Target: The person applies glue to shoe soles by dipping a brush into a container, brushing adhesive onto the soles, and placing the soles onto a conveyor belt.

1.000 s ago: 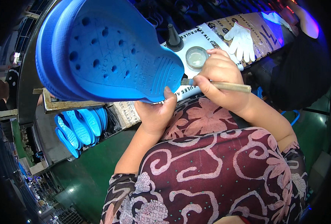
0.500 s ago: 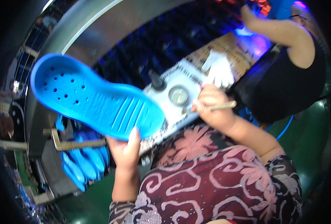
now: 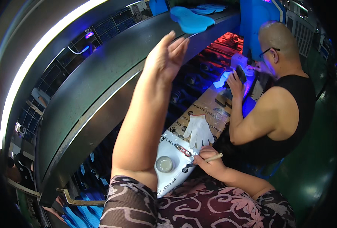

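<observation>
My left hand (image 3: 168, 57) is raised over the dark conveyor belt (image 3: 81, 102) at far centre. Its fingers are apart and hold nothing. Just beyond the fingertips a blue foam shoe sole (image 3: 194, 23) lies on the belt, with a small gap between it and the hand. My right hand (image 3: 209, 161) is closed round a brush (image 3: 215, 157) with a pale wooden handle and a dark tip, above the bench by my lap. To the left of that hand stands a small round cup (image 3: 164, 164) of greyish liquid on white printed film (image 3: 172, 184).
A white knit glove (image 3: 199, 131) lies on the brown-papered bench, near a small red-and-silver tool (image 3: 183, 149). A co-worker in a black top (image 3: 286, 110) sits close on the right, holding a dark piece. More blue soles (image 3: 81, 214) lie lower left; flat blue pieces (image 3: 208, 8) rest farther along the belt.
My left hand has moved the blue sole up and away from over the bench onto the conveyor and let go of it. My right hand keeps the brush; the view has shifted.
</observation>
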A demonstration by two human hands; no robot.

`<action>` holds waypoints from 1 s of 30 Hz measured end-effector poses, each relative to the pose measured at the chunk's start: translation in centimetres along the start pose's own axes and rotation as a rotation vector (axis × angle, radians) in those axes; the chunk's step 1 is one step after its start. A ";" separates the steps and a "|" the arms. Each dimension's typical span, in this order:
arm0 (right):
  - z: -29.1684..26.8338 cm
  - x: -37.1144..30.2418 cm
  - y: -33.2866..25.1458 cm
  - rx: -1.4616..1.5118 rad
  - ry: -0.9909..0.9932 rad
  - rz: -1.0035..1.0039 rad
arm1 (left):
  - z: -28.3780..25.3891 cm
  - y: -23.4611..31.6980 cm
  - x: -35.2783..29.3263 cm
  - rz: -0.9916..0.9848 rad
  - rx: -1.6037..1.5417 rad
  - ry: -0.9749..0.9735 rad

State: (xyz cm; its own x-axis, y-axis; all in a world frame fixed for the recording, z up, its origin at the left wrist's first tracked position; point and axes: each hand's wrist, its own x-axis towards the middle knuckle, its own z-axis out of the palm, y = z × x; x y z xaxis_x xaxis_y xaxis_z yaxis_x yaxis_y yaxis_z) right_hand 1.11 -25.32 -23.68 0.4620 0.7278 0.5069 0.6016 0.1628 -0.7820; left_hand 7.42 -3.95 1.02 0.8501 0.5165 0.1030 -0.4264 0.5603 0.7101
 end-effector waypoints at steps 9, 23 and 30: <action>0.4 -1.4 2.7 0.081 0.019 0.082 | -9.7 -5.3 -14.3 -0.106 0.246 -0.152; 10.5 0.4 -0.7 0.417 -0.329 0.378 | -36.3 -3.8 -63.4 0.207 -0.113 1.761; 13.8 0.4 -4.6 0.331 -0.483 0.261 | -42.7 0.3 -64.8 0.313 -0.421 1.446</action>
State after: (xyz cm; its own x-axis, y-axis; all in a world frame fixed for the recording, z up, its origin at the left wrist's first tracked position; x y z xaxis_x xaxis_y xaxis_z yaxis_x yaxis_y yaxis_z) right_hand -10.45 -16.58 -24.84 0.1735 0.9769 0.1244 0.2406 0.0804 -0.9673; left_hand -60.98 -9.62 -35.20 -0.1981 0.6720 -0.7136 -0.7905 0.3209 0.5216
